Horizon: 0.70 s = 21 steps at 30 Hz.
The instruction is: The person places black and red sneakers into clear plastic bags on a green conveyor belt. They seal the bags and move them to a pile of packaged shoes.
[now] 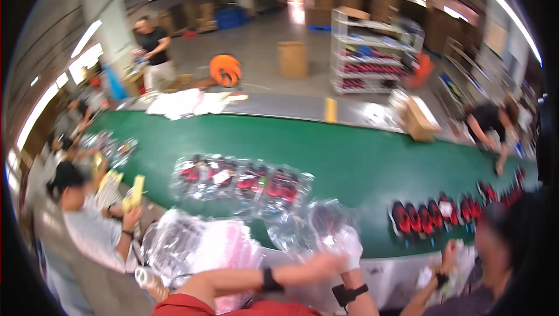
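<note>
My right hand, in a white glove, is at the green conveyor belt's near edge. It grips a clear plastic bag; a dark shape shows through the film, too blurred to name. My left hand, bare and smeared by motion, reaches across toward my right wrist; its fingers cannot be made out. Just beyond, several bagged pairs of red-and-black shoes lie in a row on the belt. To the left of my hands sits a heap of clear plastic bags.
Unbagged red-and-black shoes line the green belt at right. A co-worker at left holds yellow paper; another sits close at right. An open carton stands on the belt's far edge, with a shoe rack beyond.
</note>
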### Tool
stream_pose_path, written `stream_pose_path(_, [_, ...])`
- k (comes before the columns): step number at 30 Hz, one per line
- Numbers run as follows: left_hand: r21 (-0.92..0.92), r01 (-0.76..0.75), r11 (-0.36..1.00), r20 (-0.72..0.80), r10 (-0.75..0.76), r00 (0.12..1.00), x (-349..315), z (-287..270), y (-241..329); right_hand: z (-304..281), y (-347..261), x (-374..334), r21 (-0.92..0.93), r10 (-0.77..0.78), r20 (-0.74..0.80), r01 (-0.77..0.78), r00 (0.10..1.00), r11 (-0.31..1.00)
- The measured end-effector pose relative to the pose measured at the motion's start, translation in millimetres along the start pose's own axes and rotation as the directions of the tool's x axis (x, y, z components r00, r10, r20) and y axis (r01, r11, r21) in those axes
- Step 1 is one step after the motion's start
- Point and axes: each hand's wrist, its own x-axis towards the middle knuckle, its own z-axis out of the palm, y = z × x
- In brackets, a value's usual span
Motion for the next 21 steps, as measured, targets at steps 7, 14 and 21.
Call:
stream_pose_path(7, [0.104, -0.038, 0.994, -0.107, 0.049, 0.993, 52.1, -32.9, 35.1, 78.0, 78.2, 29.9, -0.244, 0.248, 0.309, -0.175, 0.918, 0.954])
stream_pose_path(14, [-0.278, 0.144, 0.950, -0.241, -0.214, 0.947, 52.4, -55.1, 16.7, 167.4, 125.2, 48.7, -0.151, 0.149, 0.464, -0.087, 0.873, 0.985])
stream_pose_path(21, [-0.504, 0.204, 0.839, -0.382, -0.428, 0.819, 28.1, -93.7, -44.5, 82.1, -4.4, 11.8, 0.490, 0.363, 0.759, -0.841, 0.541, 0.230])
